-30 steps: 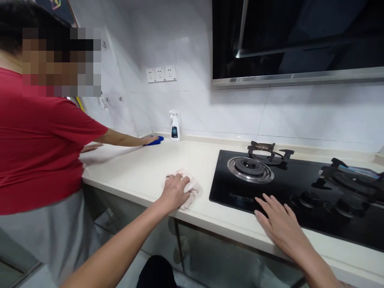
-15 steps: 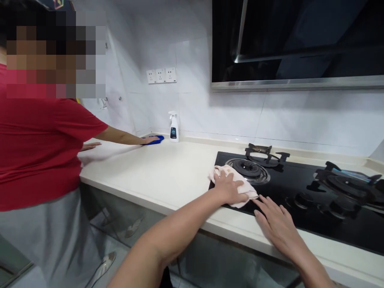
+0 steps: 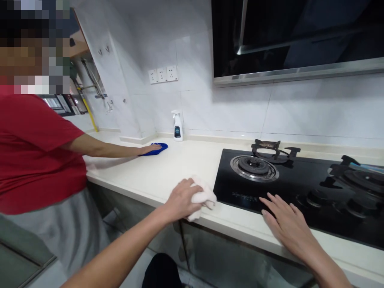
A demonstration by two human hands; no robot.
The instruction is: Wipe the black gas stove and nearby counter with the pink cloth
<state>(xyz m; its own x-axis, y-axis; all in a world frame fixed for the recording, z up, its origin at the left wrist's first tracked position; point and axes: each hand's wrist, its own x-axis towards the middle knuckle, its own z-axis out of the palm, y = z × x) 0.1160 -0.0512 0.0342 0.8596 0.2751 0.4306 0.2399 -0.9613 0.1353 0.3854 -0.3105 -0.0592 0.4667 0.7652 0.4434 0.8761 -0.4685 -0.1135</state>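
White spray bottle (image 3: pixel 178 130) stands upright by tiled wall (image 3: pixel 196 108), below three sockets (image 3: pixel 162 75); blue cloth (image 3: pixel 162 148) lies near it. Dark range hood (image 3: pixel 297 38) hangs upper right. Red-shirted co-worker (image 3: pixel 39 148) at left; yellow pipe (image 3: pixel 89 113) beyond.

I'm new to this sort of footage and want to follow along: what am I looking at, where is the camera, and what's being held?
There is no machine here, just a person's two bare hands, seen from a camera worn on their head, looking forward and down. The left hand grips a white cloth at the front edge of the pale countertop. The right hand holds nothing; it is spread palm down at the front edge of the black gas hob. Farther back, a spray bottle stands near the wall. The arm at the left belongs to someone else in a red top, whose hand is on a blue cloth.
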